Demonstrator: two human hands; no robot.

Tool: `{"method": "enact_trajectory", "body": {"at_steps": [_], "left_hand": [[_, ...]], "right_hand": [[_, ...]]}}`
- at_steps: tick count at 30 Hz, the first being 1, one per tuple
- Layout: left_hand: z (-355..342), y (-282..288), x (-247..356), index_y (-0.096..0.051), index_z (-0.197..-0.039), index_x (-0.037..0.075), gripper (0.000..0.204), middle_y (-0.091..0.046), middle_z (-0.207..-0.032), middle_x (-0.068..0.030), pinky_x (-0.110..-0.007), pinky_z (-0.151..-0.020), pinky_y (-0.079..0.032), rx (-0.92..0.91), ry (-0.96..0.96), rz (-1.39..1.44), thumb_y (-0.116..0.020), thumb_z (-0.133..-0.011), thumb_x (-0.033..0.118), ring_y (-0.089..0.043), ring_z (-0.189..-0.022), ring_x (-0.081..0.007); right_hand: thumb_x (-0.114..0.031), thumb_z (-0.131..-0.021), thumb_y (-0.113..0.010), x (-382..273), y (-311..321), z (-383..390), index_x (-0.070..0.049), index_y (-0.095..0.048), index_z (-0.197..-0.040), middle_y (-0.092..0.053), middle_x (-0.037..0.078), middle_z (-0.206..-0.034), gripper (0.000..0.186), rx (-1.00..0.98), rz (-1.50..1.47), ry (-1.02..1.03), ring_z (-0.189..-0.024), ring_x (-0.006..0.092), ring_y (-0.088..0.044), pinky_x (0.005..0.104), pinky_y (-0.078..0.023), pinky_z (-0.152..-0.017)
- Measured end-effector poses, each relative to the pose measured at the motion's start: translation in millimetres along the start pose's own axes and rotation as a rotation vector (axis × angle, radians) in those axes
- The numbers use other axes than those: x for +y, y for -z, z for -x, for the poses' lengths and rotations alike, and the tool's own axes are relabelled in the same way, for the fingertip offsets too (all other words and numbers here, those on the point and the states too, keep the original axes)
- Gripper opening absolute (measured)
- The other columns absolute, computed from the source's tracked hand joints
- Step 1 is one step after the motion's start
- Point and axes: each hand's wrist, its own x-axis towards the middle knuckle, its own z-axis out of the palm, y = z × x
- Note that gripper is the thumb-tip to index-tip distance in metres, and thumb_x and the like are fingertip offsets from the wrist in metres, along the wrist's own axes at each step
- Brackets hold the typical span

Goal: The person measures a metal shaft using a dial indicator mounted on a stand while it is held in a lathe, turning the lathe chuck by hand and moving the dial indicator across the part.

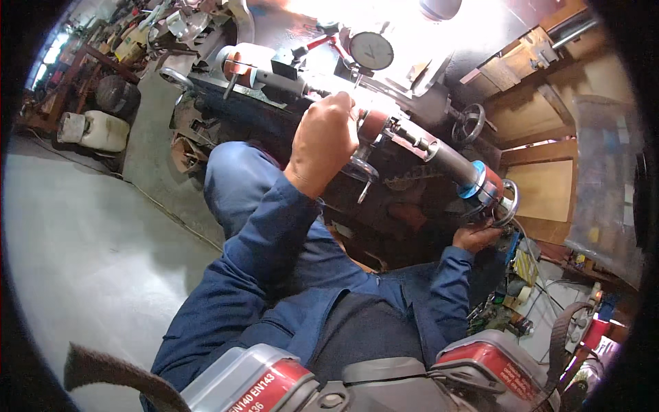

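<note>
My left hand [324,137] is closed at the middle of a long metal machine, beside a red collar [373,122]; whatever its fingers hold is hidden. Above it a dial gauge [371,51] sits on a red jointed arm [322,41]. A dark cylinder [443,159] runs down to the right to a blue-and-red end housing [489,185] with a chrome handwheel [509,204]. My right hand [475,237] curls up under that end at the wheel's lower rim, its grip partly hidden. A crank handle [364,191] hangs below my left hand.
My bent knee [233,178] is close under the machine. Another handwheel [468,123] stands behind it. A white jug [96,132], dark clutter and a cable lie at left; wooden panels [539,189], plastic sheeting [600,192] and tools [522,271] at right. A respirator [384,384] hangs at my chest.
</note>
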Motion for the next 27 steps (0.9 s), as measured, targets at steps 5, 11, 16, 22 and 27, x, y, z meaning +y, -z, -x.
{"method": "enact_trajectory", "body": {"at_steps": [5, 11, 16, 22, 27], "left_hand": [[-4, 3, -14, -0.056, -0.083, -0.002, 0.003, -0.064, -0.079, -0.0211, -0.044, -0.066, -0.05, -0.033, -0.103, 0.024, -0.059, -0.083, -0.001, -0.064, -0.075, -0.0395], [-8, 13, -15, -0.056, -0.085, -0.001, 0.009, -0.066, -0.081, -0.0201, -0.044, -0.069, -0.051, -0.1, -0.111, 0.049, -0.056, -0.078, -0.006, -0.065, -0.079, -0.039], [-11, 18, -16, -0.059, -0.08, 0.002, 0.003, -0.066, -0.081, -0.0205, -0.046, -0.071, -0.051, -0.152, -0.078, 0.087, -0.056, -0.081, 0.001, -0.065, -0.078, -0.0377], [4, 13, -7, -0.059, -0.083, 0.002, 0.008, -0.063, -0.077, -0.0185, -0.044, -0.066, -0.05, 0.009, -0.029, -0.023, -0.062, -0.086, 0.009, -0.065, -0.076, -0.0355], [0, 16, 1, -0.061, -0.085, 0.002, 0.007, -0.057, -0.072, -0.0117, -0.037, -0.056, -0.047, 0.53, -0.27, 0.063, -0.066, -0.087, 0.006, -0.059, -0.061, -0.0281]], "right_hand": [[-0.03, -0.099, -0.047, -26, 3, -6, 0.006, -0.044, -0.123, -0.059, 0.026, -0.115, 0.043, 0.085, -0.075, 0.079, -0.106, 0.0401, -0.059, 0.0476, -0.045, -0.091], [-0.031, -0.1, -0.043, -31, 5, -9, 0.01, -0.041, -0.127, -0.058, 0.033, -0.113, 0.049, 0.044, -0.085, 0.204, -0.105, 0.0478, -0.058, 0.0519, -0.046, -0.087], [-0.034, -0.102, -0.039, -14, 10, -5, 0.006, -0.046, -0.125, -0.057, 0.028, -0.121, 0.047, 0.003, -0.014, 0.117, -0.11, 0.0404, -0.057, 0.048, -0.044, -0.095], [-0.038, -0.1, -0.041, -49, 34, -58, 0.006, -0.05, -0.128, -0.057, 0.026, -0.124, 0.054, 0.166, -0.075, 0.342, -0.11, 0.0383, -0.059, 0.0432, -0.045, -0.097], [-0.036, -0.09, -0.061, -6, 34, -109, 0.002, -0.06, -0.12, -0.064, 0.016, -0.114, 0.048, -0.32, -0.08, 0.41, -0.104, 0.0302, -0.063, 0.0392, -0.049, -0.091]]}}
